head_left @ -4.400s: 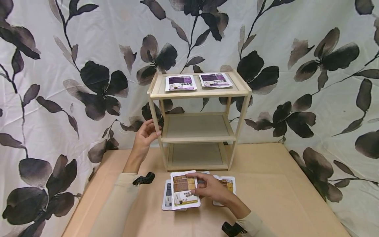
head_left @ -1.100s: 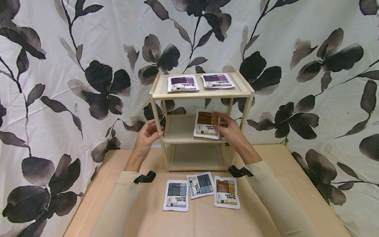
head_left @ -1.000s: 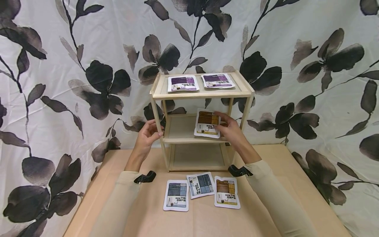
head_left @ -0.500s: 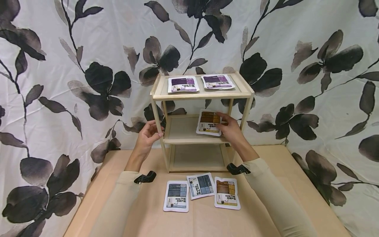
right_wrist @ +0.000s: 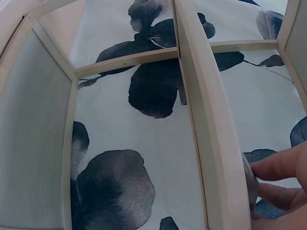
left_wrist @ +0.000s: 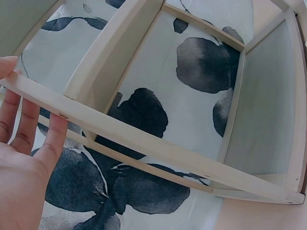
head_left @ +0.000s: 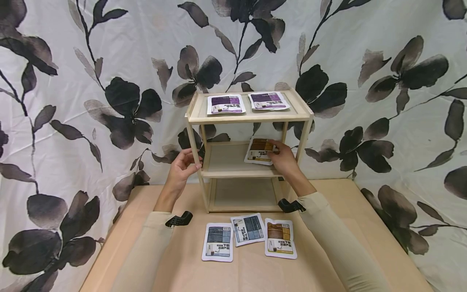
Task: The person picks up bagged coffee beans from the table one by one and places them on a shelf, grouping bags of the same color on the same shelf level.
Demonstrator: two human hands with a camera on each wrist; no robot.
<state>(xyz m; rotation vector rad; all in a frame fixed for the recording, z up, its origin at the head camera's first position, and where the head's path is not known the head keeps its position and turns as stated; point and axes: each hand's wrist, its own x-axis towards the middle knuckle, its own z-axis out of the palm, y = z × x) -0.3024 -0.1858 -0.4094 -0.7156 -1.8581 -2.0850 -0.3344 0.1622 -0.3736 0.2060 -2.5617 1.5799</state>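
A light wooden three-tier rack (head_left: 248, 119) stands on the table. My left hand (head_left: 182, 165) grips its front left post, thumb in front and fingers behind; the left wrist view shows the fingers (left_wrist: 57, 129) round the wood. My right hand (head_left: 285, 160) pinches the right edge of a brown-and-yellow pouch (head_left: 260, 151) over the right part of the middle shelf (head_left: 230, 165). In the right wrist view the pouch (right_wrist: 250, 184) is mostly hidden behind the shelf edge. Two purple pouches (head_left: 226, 104) lie side by side on the top shelf.
On the table before the rack lie two blue-grey pouches (head_left: 217, 242) and another brown-and-yellow pouch (head_left: 280, 238). The bottom shelf (head_left: 242, 194) sits low, close over the table (head_left: 328, 219). A floral cloth (head_left: 233, 40) hangs behind.
My right hand lifted the brown-and-yellow pouch from the table to the middle shelf, then moved it back and right while tilting it flatter. My left hand stays on the post.
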